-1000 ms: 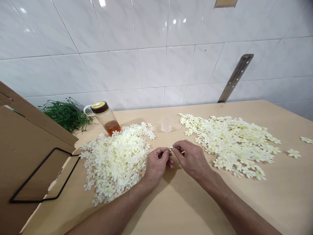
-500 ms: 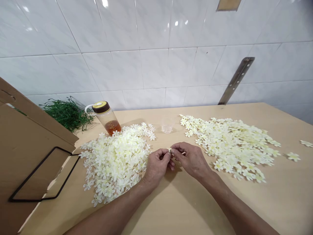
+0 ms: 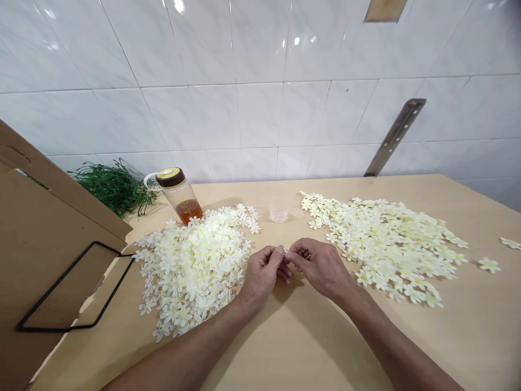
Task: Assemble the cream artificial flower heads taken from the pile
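My left hand (image 3: 262,271) and my right hand (image 3: 319,266) meet over the table, fingertips nearly touching. Both are closed in a pinch around a small pale artificial flower (image 3: 285,251), of which only a sliver shows; the fingers hide the rest. Left of my left hand spreads a heaped pile of cream-white artificial flowers (image 3: 199,266). A flatter, wider spread of similar flowers (image 3: 391,239) lies to the right, beyond my right hand. Just past my fingers stands a small clear plastic cup (image 3: 279,210).
A bottle (image 3: 179,195) with amber liquid stands behind the left pile, beside a bunch of green plastic stems (image 3: 114,187). At the left, a cardboard box (image 3: 52,228) leans in near a black wire frame (image 3: 57,329). Two loose flowers (image 3: 489,265) lie far right. A tiled wall (image 3: 260,114) closes the back.
My left thumb has shifted up over the fingertips, and the flower's petal shows less than before. The view has tilted slightly; the piles look the same.
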Tool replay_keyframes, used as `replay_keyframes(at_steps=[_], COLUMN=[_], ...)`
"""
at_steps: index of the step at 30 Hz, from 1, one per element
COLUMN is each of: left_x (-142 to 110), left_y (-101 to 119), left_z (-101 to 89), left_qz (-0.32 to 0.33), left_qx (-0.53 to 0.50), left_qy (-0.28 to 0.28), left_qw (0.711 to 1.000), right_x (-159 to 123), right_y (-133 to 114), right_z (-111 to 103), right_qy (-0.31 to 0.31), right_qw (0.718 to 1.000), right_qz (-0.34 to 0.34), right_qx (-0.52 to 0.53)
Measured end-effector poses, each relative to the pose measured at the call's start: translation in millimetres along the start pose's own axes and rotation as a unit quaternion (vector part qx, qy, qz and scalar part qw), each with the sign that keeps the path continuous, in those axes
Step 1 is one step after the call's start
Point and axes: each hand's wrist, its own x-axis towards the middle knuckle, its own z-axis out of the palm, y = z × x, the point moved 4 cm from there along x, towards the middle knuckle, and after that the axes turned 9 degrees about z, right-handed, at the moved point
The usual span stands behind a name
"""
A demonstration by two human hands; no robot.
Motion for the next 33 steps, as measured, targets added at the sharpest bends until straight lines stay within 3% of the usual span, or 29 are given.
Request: replay_keyframes(at_steps=[7,11,15,20,26,33], left_x=[2.4,2.4,2.1,2.5,1.0,-0.2], left_y=[0.8,0.6,-1.7,-7.6,-6.7,-1.0], left_z=[-1.5,-2.2,-3.4,-5.9,-5.9,-2.9], left_qz=[-0.009,-0.005,0.006,0.027,0.033,0.020], left_qx=[0.001,-0.003,0.010,0.019,0.027,0.007], left_qy=[0.022,0.034,0.029,0.021,0.042,0.069], left_qw=[1.000,0.999,1.000,0.999,0.998,0.997], right_x=[-2.1,1.6,3.4,0.0,3.1,4.6], right_y=[-3.6,5.6,9.9,2.9,7.6,9.0], right_z=[2.8,4.7,5.0,13.5,10.8,3.7], right_qy=[-0.001,-0.031,-0.080,-0.191,-0.106,-0.079], right_qw=[0.998,0.992,0.965,0.937,0.962,0.974], right_qz=[-0.053,0.017,0.095,0.110,0.139,0.126], right_qx=[0.019,0.124,0.230,0.270,0.209,0.169])
